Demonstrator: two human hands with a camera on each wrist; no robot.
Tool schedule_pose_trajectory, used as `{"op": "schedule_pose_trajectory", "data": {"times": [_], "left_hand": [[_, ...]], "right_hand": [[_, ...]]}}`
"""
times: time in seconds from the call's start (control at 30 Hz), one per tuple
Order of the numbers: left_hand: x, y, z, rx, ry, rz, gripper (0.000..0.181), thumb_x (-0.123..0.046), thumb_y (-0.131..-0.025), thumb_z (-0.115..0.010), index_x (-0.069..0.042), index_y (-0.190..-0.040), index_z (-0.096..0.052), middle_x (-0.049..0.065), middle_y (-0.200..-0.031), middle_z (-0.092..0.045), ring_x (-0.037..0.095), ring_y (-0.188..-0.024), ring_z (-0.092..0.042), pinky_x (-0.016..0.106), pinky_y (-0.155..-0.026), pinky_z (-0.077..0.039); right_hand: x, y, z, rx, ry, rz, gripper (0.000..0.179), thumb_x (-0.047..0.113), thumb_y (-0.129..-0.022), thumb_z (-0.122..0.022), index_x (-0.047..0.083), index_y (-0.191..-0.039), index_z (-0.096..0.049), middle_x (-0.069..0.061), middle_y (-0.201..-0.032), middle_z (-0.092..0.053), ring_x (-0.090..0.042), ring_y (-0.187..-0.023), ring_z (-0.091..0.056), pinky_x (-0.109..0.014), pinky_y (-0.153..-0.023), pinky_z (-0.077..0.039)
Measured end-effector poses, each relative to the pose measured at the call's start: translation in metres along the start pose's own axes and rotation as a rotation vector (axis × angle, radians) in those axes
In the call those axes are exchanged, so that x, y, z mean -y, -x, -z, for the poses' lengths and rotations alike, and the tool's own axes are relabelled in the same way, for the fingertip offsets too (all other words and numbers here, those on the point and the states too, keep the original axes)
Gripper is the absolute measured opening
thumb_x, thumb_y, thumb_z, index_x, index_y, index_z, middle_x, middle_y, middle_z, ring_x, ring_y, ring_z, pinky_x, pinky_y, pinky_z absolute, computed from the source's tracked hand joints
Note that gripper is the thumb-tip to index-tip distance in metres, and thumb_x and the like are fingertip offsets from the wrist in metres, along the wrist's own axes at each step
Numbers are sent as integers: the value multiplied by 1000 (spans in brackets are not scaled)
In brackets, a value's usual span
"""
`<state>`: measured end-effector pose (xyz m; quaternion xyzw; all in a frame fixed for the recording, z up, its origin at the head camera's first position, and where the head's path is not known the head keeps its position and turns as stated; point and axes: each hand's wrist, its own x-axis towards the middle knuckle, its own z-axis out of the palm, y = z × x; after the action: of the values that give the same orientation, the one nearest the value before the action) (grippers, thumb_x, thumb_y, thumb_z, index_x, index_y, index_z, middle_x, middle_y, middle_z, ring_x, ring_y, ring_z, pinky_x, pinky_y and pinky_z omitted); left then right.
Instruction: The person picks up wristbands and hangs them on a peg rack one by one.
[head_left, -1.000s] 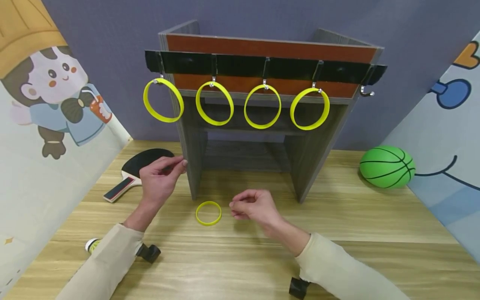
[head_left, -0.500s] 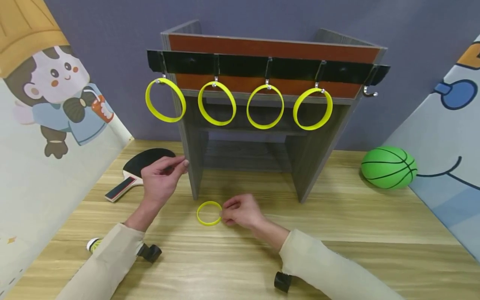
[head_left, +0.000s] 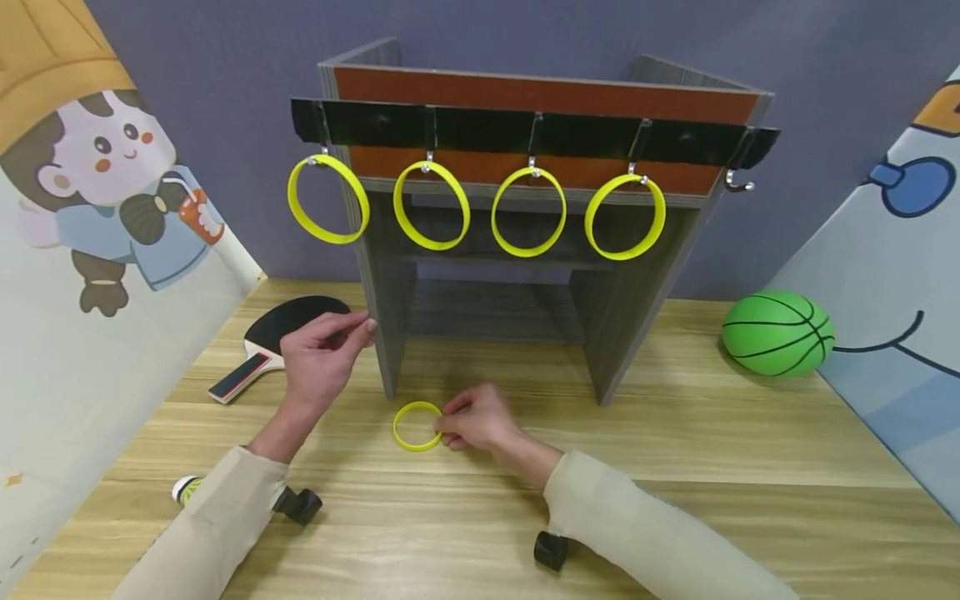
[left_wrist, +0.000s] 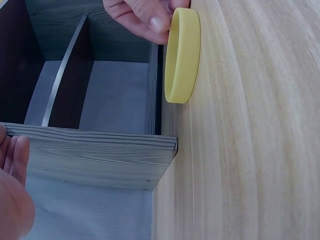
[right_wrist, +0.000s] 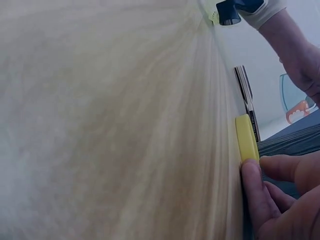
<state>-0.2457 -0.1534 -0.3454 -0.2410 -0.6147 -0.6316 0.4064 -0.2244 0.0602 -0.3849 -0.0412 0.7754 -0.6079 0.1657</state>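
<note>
A yellow ring [head_left: 405,447], a smooth flat band, lies on the wooden table in front of the grey shelf [head_left: 386,358]. My right hand [head_left: 480,417] pinches its right side between thumb and fingers, as the right wrist view of the ring [right_wrist: 245,135] also shows. At the shelf's left panel my left hand [head_left: 318,358] grips the front edge with its fingertips. That hand [left_wrist: 15,200] is only partly visible in its own wrist view. Several more yellow rings [head_left: 463,204] hang from hooks on the black strip [head_left: 480,132] across the shelf's top.
The hook [head_left: 738,183] at the strip's right end bears no ring. A table tennis bat [head_left: 255,358] lies behind the left hand. To the right sits a green ball [head_left: 778,333] with black lines. A white-capped container [head_left: 186,489] is partly behind the left sleeve.
My right hand has moved left to the ring on the table and taken its right side between its fingers. The left hand stays at the shelf's edge.
</note>
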Motion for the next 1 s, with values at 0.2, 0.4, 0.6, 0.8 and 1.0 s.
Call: {"op": "schedule_pose_trajectory", "data": {"times": [0.2, 0.4, 0.6, 0.8, 1.0], "left_hand": [[2, 0, 1, 1, 12, -12, 15, 25, -70, -68, 18, -84, -67, 28, -72, -63, 11, -59, -65, 16, -53, -51], [3, 1, 2, 5, 11, -15, 15, 24, -71, -69, 17, -85, -68, 28, -73, -62, 12, -59, -65, 16, -53, -51], [5, 1, 2, 4, 29, -10, 15, 25, -71, -68, 18, -85, -67, 29, -73, -62, 13, -59, -66, 16, -54, -52], [4, 1, 2, 1, 27, -7, 16, 26, -70, -67, 18, -84, -67, 28, -73, -62, 13, -59, -66, 16, -54, -52], [2, 0, 1, 5, 24, 0, 15, 26, -71, -66, 19, -84, -67, 30, -72, -61, 13, -59, -66, 17, -54, -52]], "right_hand": [[0, -3, 0, -1, 2, -16, 15, -7, -76, -73, -9, -86, -62, -14, -67, -65, -16, -53, -64, -29, -53, -56], [-1, -3, 1, 14, 5, -25, 11, -9, -76, -71, -9, -85, -63, -16, -67, -65, -18, -53, -64, -30, -54, -57], [-1, 0, 4, 28, 1, -31, 11, -9, -78, -69, -8, -88, -65, -17, -69, -65, -20, -57, -65, -30, -56, -57], [-2, 5, 8, 56, -29, -25, 13, -9, -78, -69, -9, -90, -65, -18, -72, -65, -21, -59, -66, -31, -57, -57], [-5, 9, 11, 73, -68, -18, 14, -10, -78, -68, -11, -92, -64, -20, -73, -64, -22, -59, -66, -32, -58, -57]]}}
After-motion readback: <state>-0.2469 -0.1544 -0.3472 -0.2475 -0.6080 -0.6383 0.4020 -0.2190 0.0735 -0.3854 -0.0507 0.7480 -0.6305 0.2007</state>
